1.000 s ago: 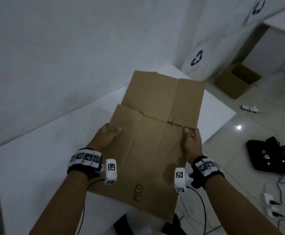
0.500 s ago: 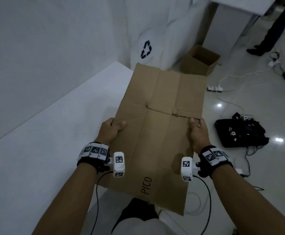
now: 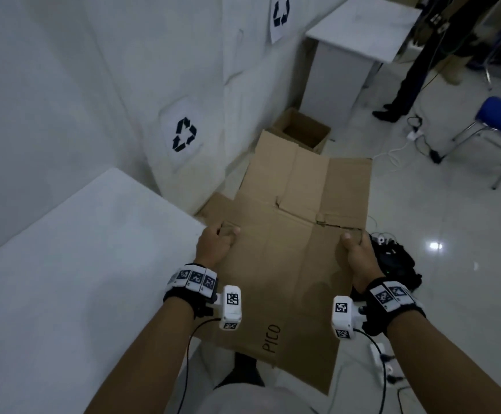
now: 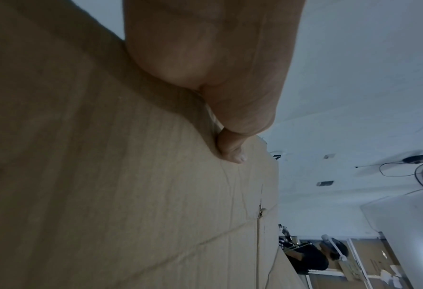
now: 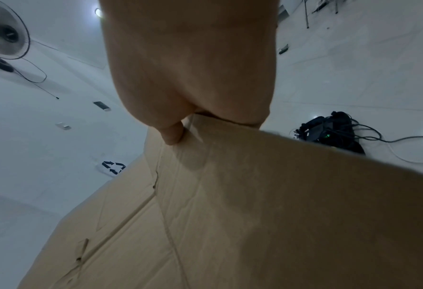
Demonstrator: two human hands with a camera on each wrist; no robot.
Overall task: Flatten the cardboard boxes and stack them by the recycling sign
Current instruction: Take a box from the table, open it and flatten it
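Tiled floor [image 3: 440, 222] carries open cardboard box [image 3: 303, 133], black bag [image 3: 398, 264].

Flattened box [image 3: 291, 264]: matt brown creased cardboard. Floor [image 3: 452, 279]: glossy tile. Table [image 3: 64, 279]: matt white.

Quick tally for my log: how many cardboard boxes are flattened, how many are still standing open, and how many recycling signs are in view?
Flattened cardboard box, gripped by the left hand and right hand: 1
Open box on the floor: 1
Recycling signs, lower sign and upper sign: 2
Total: 4
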